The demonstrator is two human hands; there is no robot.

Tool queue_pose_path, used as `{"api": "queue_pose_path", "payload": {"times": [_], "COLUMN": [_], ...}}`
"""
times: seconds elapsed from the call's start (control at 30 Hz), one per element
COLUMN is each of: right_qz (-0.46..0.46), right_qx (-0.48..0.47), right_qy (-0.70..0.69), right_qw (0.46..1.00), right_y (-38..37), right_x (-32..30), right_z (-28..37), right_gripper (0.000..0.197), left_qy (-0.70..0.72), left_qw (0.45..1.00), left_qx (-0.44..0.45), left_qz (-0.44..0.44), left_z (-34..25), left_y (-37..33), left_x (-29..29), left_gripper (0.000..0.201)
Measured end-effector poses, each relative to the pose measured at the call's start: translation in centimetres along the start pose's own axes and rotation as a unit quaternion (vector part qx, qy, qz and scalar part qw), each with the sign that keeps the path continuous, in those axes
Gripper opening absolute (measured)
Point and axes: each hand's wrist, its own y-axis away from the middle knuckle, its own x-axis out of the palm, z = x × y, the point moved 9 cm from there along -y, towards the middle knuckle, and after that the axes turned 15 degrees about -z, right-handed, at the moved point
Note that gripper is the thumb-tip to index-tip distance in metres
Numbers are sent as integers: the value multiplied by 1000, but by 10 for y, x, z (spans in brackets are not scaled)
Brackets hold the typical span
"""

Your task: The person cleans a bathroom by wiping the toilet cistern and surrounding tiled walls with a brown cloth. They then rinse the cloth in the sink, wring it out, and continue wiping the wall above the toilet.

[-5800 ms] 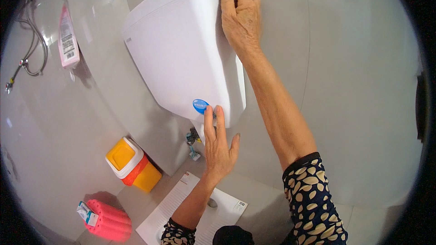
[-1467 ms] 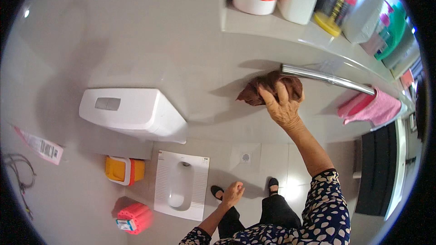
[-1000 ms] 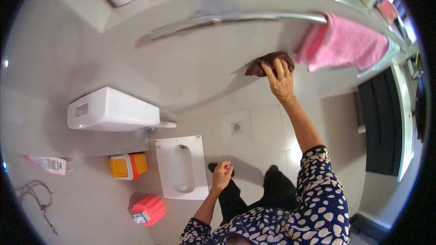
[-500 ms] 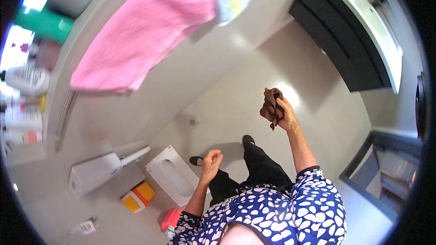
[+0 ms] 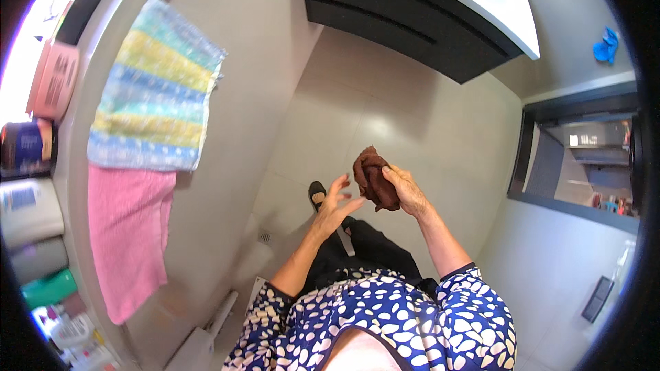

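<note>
A crumpled brown cloth (image 5: 375, 180) is gripped by my right hand (image 5: 408, 194), its thumb pressed over the near edge. Just left of the cloth is my left hand (image 5: 335, 206), fingers spread and curved toward it. A small gap seems to lie between those fingertips and the fabric. The cloth hangs above the pale tiled floor, in front of my body.
A dark vanity cabinet (image 5: 405, 14) with a white basin top stands ahead. On the left, a striped towel (image 5: 155, 93) and a pink towel (image 5: 130, 233) hang below a ledge of bottles and jars. At right are a dark-framed doorway (image 5: 517, 154) and a blue item (image 5: 606, 47).
My view has turned right toward the vanity. My left hand has come up beside the brown cloth, its fingers spreading. The cloth stays in my right hand, now nearer my body's middle.
</note>
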Motion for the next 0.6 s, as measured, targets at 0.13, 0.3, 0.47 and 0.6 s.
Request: {"api": "queue_pose_path", "payload": {"times": [0.13, 0.3, 0.47, 0.6], "right_qz": [-23, -134, -112, -60], "right_qx": [25, -67, -108, -41], "right_qy": [-63, 14, 9, -270], "right_qw": [997, 989, 988, 960], "right_y": [5, -3, -5, -29], "right_x": [0, -58, -94, -131], "right_z": [32, 72, 104, 140], "right_gripper": [43, 37, 33, 41], "left_qy": [111, 86, 116, 149], "left_qw": [983, 976, 966, 936], "left_qx": [-30, -38, -31, -5], "left_qz": [146, 196, 228, 319], "left_z": [-21, -45, -118, -189], "left_y": [-55, -111, -122, -115], "left_x": [47, 80, 138, 212], "left_gripper": [33, 17, 15, 22]}}
